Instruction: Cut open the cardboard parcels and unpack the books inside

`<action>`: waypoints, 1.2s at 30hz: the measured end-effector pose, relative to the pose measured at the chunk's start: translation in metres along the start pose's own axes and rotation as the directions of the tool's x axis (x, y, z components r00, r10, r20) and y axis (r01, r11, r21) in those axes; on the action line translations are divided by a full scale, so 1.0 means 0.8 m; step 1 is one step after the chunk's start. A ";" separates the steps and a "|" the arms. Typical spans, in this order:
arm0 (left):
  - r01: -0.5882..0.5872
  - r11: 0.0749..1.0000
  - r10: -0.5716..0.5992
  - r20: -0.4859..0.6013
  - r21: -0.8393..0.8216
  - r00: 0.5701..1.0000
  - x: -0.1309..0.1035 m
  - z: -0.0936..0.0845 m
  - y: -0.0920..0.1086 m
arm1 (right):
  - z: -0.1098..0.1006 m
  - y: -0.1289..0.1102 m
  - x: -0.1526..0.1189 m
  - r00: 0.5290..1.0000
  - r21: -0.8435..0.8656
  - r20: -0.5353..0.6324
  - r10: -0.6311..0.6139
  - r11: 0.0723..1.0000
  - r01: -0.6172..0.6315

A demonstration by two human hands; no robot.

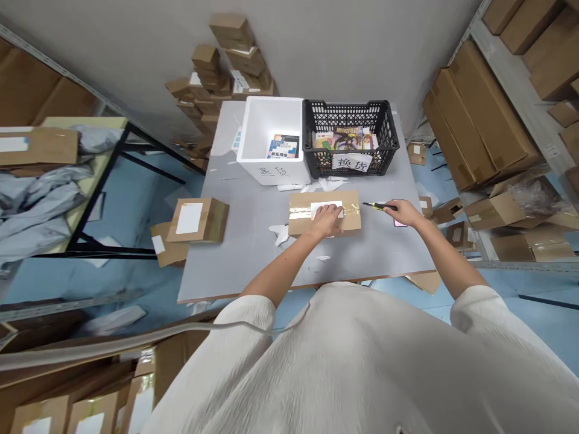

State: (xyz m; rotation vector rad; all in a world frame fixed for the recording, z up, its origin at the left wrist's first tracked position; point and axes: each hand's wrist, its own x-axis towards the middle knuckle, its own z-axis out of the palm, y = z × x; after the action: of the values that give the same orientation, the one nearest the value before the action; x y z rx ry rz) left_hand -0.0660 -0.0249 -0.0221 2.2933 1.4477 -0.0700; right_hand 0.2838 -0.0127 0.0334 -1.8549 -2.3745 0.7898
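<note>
In front of me a taped cardboard box (pixel 301 226) lies on the grey table (pixel 239 253), with a white label on its top. My left hand (pixel 326 222) rests on that label and the tape, fingers spread. To the right of the box, my right hand (pixel 402 212) is closed around the handle of a black and yellow utility knife (pixel 374 205). The knife's tip points left toward the box and is apart from it. A phone (pixel 400 223) lies partly hidden under my right hand.
Behind the box stand a white foam bin (pixel 271 172) and a black plastic crate (pixel 350 161), both holding books. Another cardboard box (pixel 199 220) sits at the table's left edge. Paper scraps (pixel 281 234) lie near the box. Shelves with cartons (pixel 488 114) flank the right.
</note>
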 end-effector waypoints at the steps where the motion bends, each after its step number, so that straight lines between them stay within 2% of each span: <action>1: 0.015 1.000 -0.015 0.021 0.013 1.000 0.004 -0.001 0.000 | 0.003 0.003 0.000 1.000 0.015 -0.004 -0.009 1.000 0.009; 6: 0.035 0.998 -0.040 0.092 0.059 0.995 0.016 0.000 0.003 | 0.015 0.009 0.005 1.000 0.102 0.019 -0.013 0.995 0.011; 11: 0.051 0.994 -0.058 0.070 0.095 0.996 0.017 0.005 0.010 | 0.013 0.003 0.017 0.999 0.212 0.035 -0.007 0.977 -0.001; 18: 0.062 0.995 -0.065 0.035 0.076 0.997 0.013 0.010 0.017 | 0.006 0.002 0.036 0.990 0.208 0.121 -0.067 0.977 0.041; 22: 0.052 0.991 -0.057 0.036 0.123 0.998 0.013 0.012 0.015 | -0.006 0.005 0.053 0.974 0.111 0.197 -0.115 0.989 0.095; 26: 0.060 0.994 -0.063 0.035 0.096 0.997 0.010 0.012 0.016 | -0.018 -0.002 0.080 0.957 -0.127 0.258 -0.134 0.977 0.172; 29: 0.071 0.993 -0.075 0.036 0.096 0.997 0.005 0.010 0.019 | -0.017 -0.016 0.098 0.948 -0.249 0.280 -0.152 0.942 0.225; 32: 0.083 0.991 -0.088 0.041 0.101 0.995 0.001 0.008 0.022 | -0.012 -0.028 0.109 0.933 -0.266 0.316 -0.172 0.928 0.261; 36: 0.094 0.991 -0.098 0.035 0.094 0.995 -0.001 0.007 0.024 | -0.011 -0.024 0.106 0.918 -0.166 0.376 -0.128 0.965 0.202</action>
State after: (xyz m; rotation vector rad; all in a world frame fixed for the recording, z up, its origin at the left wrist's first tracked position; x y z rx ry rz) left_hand -0.0488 -0.0345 -0.0207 2.2803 1.5647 -0.2137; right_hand 0.2443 0.0649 0.0248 -1.6564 -2.8932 0.9812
